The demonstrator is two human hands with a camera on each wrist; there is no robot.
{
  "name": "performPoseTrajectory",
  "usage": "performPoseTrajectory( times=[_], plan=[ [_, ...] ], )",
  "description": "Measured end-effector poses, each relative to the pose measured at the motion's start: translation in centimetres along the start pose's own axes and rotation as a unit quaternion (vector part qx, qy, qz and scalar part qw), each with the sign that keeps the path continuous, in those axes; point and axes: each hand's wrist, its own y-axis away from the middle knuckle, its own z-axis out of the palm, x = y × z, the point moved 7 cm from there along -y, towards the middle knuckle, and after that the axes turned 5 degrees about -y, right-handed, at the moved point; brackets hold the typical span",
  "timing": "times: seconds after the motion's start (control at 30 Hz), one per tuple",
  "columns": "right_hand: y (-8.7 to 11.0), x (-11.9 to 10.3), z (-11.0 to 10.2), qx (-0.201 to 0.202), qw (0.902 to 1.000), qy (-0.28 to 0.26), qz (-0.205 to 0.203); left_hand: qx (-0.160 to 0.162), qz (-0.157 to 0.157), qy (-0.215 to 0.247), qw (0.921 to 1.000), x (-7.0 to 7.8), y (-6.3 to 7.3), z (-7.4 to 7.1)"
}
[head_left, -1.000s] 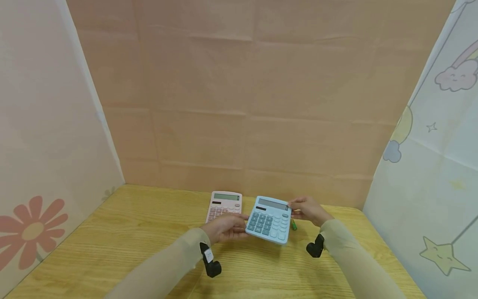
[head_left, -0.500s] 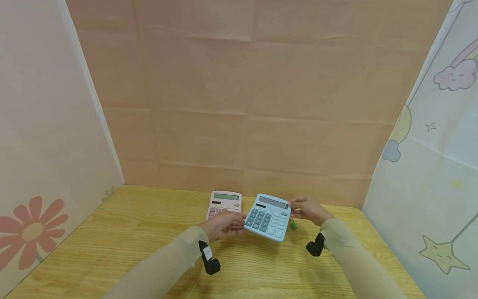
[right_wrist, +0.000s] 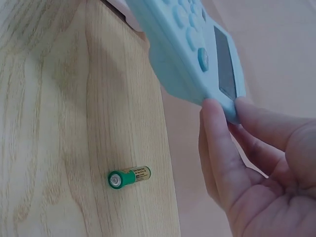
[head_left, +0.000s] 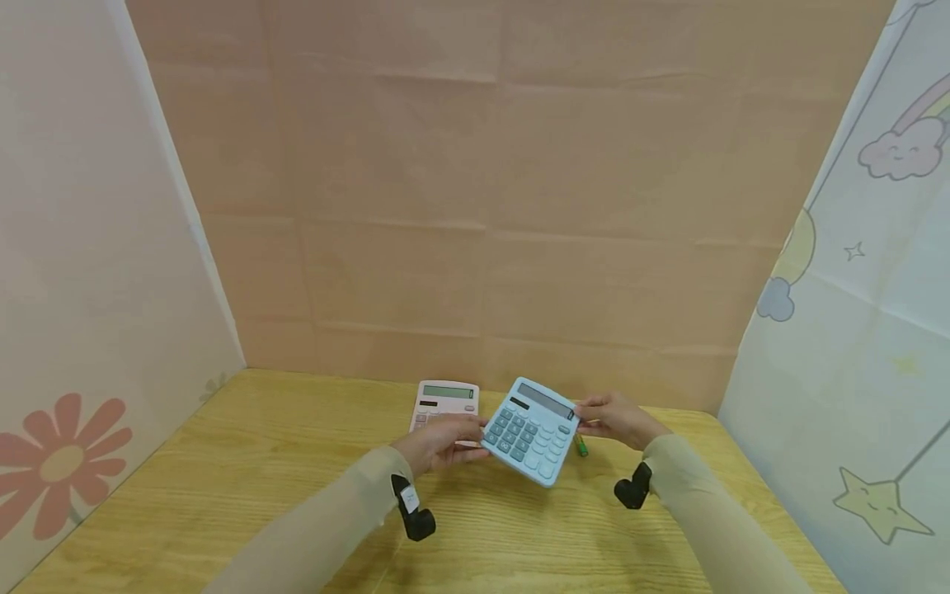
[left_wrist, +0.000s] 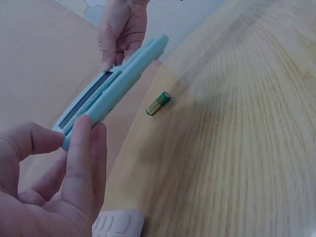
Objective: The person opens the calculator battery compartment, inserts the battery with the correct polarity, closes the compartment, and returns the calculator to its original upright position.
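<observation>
A light blue calculator [head_left: 530, 431] is held up over the wooden table, tilted, with its keys and display facing the head camera. My left hand [head_left: 444, 441] pinches its left edge between thumb and fingers. At the upper right corner, beside the display, my right hand [head_left: 619, 419] pinches it between thumb [right_wrist: 266, 116] and fingers. Behind my left hand lies a pink calculator [head_left: 449, 400], its lower keys partly covered by that hand. A green and gold battery [right_wrist: 129, 177] lies on the table below the blue calculator, near the right hand.
The wooden table [head_left: 297, 462] ends at a tan backdrop [head_left: 482, 206]. Patterned panels stand on both sides, a flower panel [head_left: 96, 272] on the left and a star and cloud panel [head_left: 876, 330] on the right. Black wrist cameras hang at both cuffs.
The blue calculator has turned clockwise in the head view, its upper left corner rising. My left hand has shifted slightly up and left with it; both hands keep their grip.
</observation>
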Motion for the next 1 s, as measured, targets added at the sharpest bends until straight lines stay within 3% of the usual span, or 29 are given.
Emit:
performPoseTrajectory(
  times=[0.33, 0.5, 0.77, 0.9, 1.0],
  plan=[
    [0.3, -0.2, -0.2, -0.011, 0.9997, -0.022, -0.003, 0.016, 0.031, -0.014, 0.9993, 1.5, -0.2, -0.5],
    [0.2, -0.3, -0.2, -0.010, 0.9992, -0.036, -0.014, 0.018, 0.068, -0.037, 0.9968, 2.4, -0.1, -0.6],
    [0.2, -0.7, -0.1, 0.013, 0.9980, -0.056, -0.024, 0.004, 0.159, -0.124, 0.9795, 3.7, 0.2, -0.5],
    [0.3, -0.9, -0.1, 0.024, 0.9974, -0.064, -0.024, 0.001, 0.187, -0.151, 0.9705, 3.9, 0.3, -0.6],
    [0.4, -0.9, -0.2, 0.036, 0.9961, -0.077, -0.022, -0.009, 0.198, -0.152, 0.9684, 4.0, 0.5, -0.6]
  ],
)
